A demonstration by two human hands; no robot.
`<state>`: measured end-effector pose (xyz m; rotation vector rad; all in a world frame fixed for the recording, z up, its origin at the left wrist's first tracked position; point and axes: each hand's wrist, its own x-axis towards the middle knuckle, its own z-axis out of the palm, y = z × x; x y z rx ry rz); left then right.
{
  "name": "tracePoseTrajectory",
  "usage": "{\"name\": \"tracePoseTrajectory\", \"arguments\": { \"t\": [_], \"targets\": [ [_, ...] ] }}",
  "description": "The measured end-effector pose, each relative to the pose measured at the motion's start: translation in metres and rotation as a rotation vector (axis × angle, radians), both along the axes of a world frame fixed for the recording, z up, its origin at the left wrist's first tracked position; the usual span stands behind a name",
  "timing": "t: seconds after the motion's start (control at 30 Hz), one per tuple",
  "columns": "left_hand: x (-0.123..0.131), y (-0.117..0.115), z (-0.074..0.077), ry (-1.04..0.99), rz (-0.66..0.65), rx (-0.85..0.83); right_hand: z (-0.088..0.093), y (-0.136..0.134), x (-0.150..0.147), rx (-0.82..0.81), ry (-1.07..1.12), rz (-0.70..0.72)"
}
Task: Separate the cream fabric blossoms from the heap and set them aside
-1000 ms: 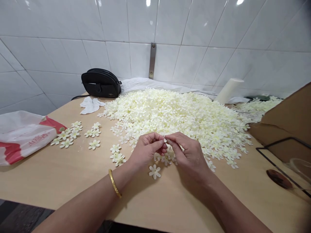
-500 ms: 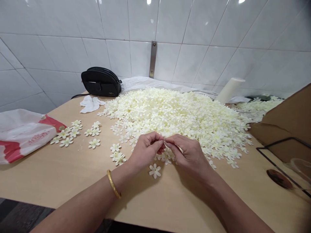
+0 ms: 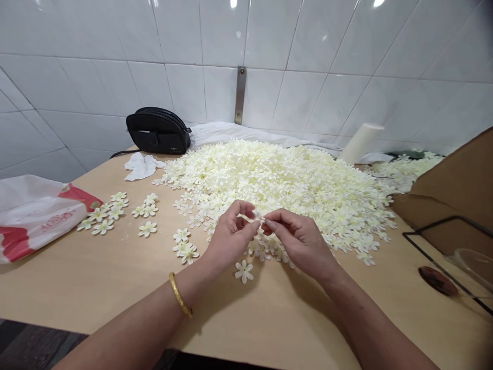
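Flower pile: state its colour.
The pile is creamy white with pale yellow; best seen in head view.

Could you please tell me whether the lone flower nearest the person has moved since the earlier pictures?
No, the lone flower shows no visible shift in any direction, judged against the metal bracket on the tiled wall.

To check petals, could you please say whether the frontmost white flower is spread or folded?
Spread: that white flower has petals fanned outward.
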<state>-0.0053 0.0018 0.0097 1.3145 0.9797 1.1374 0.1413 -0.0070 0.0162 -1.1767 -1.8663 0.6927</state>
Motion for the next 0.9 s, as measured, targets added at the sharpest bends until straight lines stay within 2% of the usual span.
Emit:
{"name": "tracePoseTrajectory", "arguments": {
  "t": [0.07, 0.17, 0.23, 0.33, 0.4, 0.47, 0.57, 0.63, 0.77, 0.9],
  "targets": [
    [-0.002, 0.0, 0.001, 0.048, 0.02, 0.038, 0.0, 0.0, 0.0, -0.032, 0.016, 0.011],
    [-0.003, 0.001, 0.0, 0.081, -0.064, 0.049, -0.001, 0.0, -0.002, -0.005, -0.046, 0.011],
    [-0.001, 0.001, -0.004, 0.093, -0.069, 0.042, -0.004, -0.001, -0.006, 0.095, -0.147, -0.042],
    [0.004, 0.001, -0.009, 0.083, -0.022, 0.038, -0.011, -0.003, -0.016, 0.324, -0.384, -0.203],
    [0.007, 0.001, -0.01, 0.026, -0.015, 0.001, -0.013, -0.005, -0.02, 0.403, -0.488, -0.288],
    [0.007, 0.002, -0.01, -0.059, -0.016, -0.056, -0.012, -0.007, -0.021, 0.355, -0.424, -0.287],
    [0.003, 0.006, -0.009, -0.187, -0.049, -0.148, -0.005, -0.007, -0.017, 0.146, -0.124, -0.145],
    [0.0, 0.009, -0.009, -0.243, -0.106, -0.203, -0.001, -0.005, -0.012, 0.054, 0.0, -0.089],
    [-0.003, 0.01, -0.009, -0.3, -0.198, -0.249, -0.003, 0.001, -0.005, 0.019, 0.02, -0.159],
    [-0.002, 0.009, -0.009, -0.308, -0.226, -0.268, -0.005, 0.001, -0.003, 0.068, -0.027, -0.122]
  ]
}}
